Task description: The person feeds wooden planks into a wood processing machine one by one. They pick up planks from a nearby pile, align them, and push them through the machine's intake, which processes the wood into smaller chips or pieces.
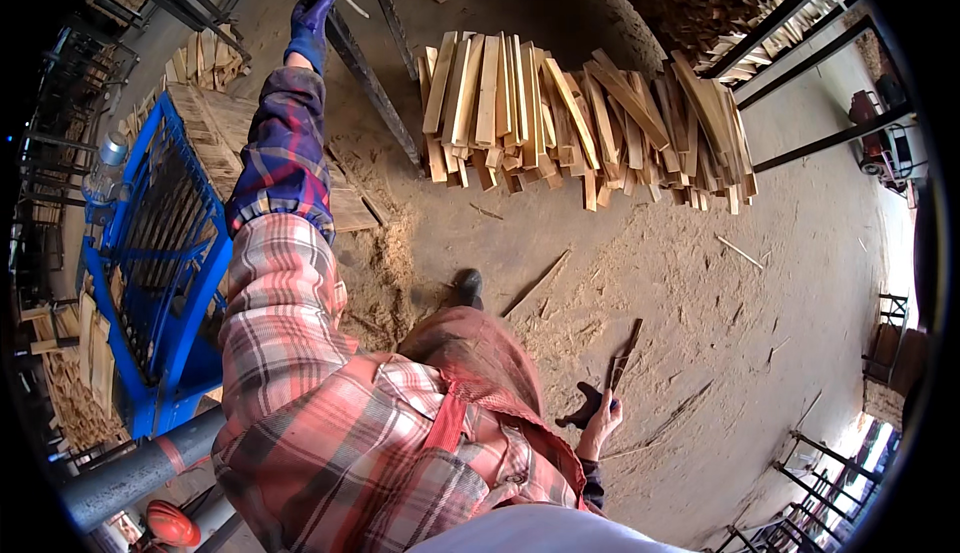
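My left arm reaches far forward, and my left hand [312, 27], in a blue-purple glove, is closed on a black metal bar [352, 58]. Part of its fingers is hidden behind the bar. Low at my right side, my right hand [600, 425] is bare and closed on a dark glove [576, 407] whose fingers stick out to the left. Thin dark wood strips [625, 355] extend from beside its fingertips. I cannot tell if they are held or lie on the floor behind.
A long pile of sawn wood strips [500, 93] lies ahead. To my left stand a blue metal frame [205, 298] and a wooden board [215, 133]. A grey pipe [140, 478] and a red rounded object [172, 523] are at the lower left. Loose sticks [537, 283] and shavings litter the floor.
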A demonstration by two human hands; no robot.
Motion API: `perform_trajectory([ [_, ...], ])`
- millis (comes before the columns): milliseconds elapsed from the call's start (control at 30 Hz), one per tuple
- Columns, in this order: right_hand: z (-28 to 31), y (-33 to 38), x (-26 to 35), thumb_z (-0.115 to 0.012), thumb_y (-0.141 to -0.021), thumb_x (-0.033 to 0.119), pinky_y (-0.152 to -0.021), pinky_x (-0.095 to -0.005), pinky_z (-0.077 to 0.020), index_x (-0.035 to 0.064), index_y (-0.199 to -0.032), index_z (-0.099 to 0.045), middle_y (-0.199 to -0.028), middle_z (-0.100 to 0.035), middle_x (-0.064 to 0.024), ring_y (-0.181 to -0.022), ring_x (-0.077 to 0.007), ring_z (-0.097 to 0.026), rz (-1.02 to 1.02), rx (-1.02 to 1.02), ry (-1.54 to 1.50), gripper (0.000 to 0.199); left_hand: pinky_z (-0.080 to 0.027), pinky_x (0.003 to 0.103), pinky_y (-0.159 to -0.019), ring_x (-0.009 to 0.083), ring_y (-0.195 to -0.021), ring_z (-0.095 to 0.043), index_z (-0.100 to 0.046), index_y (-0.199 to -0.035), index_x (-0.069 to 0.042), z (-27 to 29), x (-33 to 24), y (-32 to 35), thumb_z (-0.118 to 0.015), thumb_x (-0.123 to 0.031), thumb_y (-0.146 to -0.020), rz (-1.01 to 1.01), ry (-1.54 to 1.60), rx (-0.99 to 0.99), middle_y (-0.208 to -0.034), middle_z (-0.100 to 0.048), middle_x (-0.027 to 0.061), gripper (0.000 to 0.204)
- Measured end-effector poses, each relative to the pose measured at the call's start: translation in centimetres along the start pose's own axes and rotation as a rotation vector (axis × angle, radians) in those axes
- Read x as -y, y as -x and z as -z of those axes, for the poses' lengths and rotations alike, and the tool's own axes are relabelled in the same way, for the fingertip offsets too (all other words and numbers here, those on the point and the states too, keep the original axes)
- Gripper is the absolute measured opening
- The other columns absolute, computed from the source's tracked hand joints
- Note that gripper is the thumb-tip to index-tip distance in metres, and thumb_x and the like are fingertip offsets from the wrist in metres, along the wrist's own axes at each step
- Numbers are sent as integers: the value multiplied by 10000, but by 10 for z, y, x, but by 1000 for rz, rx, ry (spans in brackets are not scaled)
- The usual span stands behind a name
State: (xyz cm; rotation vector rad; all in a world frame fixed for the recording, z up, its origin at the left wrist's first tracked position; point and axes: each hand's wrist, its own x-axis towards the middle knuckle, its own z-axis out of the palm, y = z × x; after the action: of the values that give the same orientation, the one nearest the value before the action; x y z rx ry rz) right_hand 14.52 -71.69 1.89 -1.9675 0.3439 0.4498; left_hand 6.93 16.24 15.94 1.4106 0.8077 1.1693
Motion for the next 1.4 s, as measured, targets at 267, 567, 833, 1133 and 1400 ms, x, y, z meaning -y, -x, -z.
perform_trajectory([
  [267, -1, -93, 10, -663, -915, 277, -601, -268, -392, 1, -779, -592, -675, -530, 10, -641, -87, -435, 93, 42, 72, 315, -529, 360, -806, 243, -852, -673, -686, -1065, -19, -10, 36, -30, -704, -230, -851, 23, 214, -8, -986, -690, 95, 301],
  [567, 49, -140, -20, -668, -912, 257, -545, -251, -419, 5, -796, -617, -678, -575, 1, -586, -75, -486, 122, 128, -99, 281, -522, 351, -796, 247, -840, -674, -668, -1070, 33, 37, -20, 93, -752, -229, -803, 20, 167, -106, -962, -688, 116, 384],
  [833, 135, -155, -63, -668, -909, 258, -605, -260, -427, -1, -830, -622, -710, -565, 13, -660, -83, -493, 325, 237, -21, 274, -523, 315, -763, 199, -774, -663, -688, -988, -9, 10, -62, 328, -763, -194, -796, -7, 249, -341, -857, -684, 81, 277],
  [1133, 236, -113, -103, -655, -910, 229, -519, -249, -382, 17, -790, -605, -667, -562, 10, -568, -68, -467, 307, 270, -144, 248, -514, 266, -719, 130, -780, -634, -658, -950, -89, -92, -101, 578, -784, -73, -770, -106, 436, -221, -866, -664, -19, 221],
  [1400, 296, -50, -209, -671, -910, 327, -542, -273, -452, 37, -823, -601, -706, -599, -9, -595, -99, -532, 221, 499, -132, 311, -516, 290, -622, 168, -657, -631, -609, -872, -60, -201, -166, 785, -761, -160, -748, -79, 58, -175, -765, -634, 25, 220],
])
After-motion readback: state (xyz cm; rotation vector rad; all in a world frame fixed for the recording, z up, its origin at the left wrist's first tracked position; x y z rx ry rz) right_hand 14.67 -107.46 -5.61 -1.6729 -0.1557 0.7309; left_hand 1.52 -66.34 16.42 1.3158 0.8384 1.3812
